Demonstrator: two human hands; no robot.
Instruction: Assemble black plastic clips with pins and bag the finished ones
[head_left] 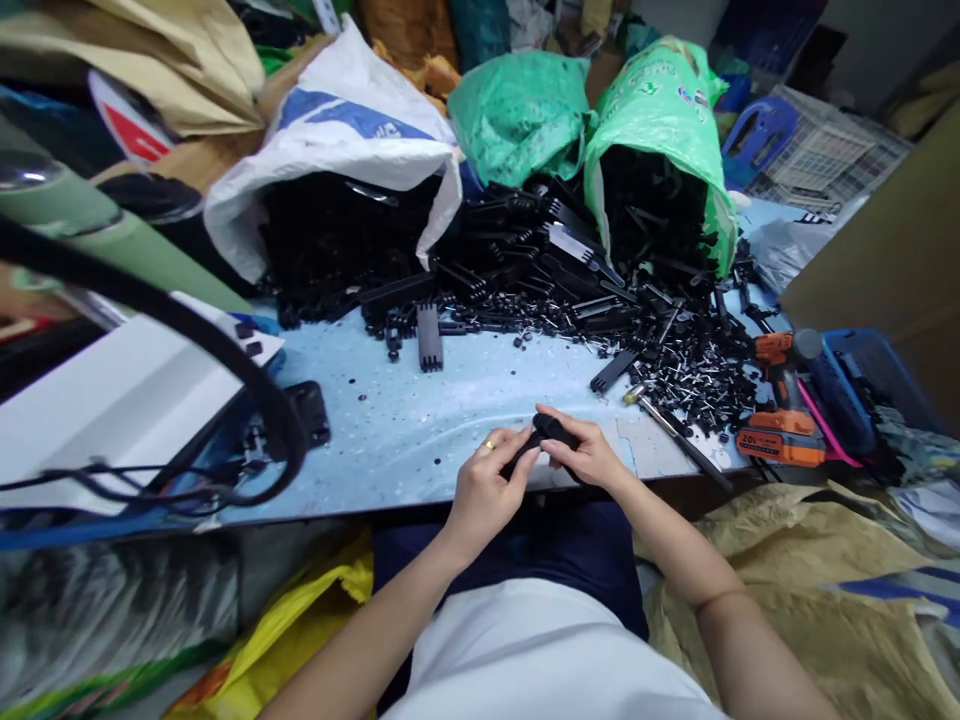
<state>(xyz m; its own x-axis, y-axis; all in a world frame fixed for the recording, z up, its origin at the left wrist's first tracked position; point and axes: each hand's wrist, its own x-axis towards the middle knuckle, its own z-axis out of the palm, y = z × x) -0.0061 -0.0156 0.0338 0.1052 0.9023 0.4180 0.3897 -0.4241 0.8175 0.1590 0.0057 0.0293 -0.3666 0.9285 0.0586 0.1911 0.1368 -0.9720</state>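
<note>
Both forearms reach in from the near side and slant toward each other, so the hands meet at the table's near edge. The left hand (484,487) is turned inward, a ring (488,445) on one finger, its thumb and fingers pinched on a black plastic part (556,431). The right hand (594,456) grips the same part from the right, thumb and fingers closed around it. The part sits between the two hands, at their fingertips, partly covered by them; whether it is one piece or several I cannot tell. Beyond it is the bare blue surface of the table (360,425). A hammer (679,434) lies to the right of the right hand, with an orange drill (781,400) farther right. On the far side, a heap of black parts (517,250) spreads between open bags.
</note>
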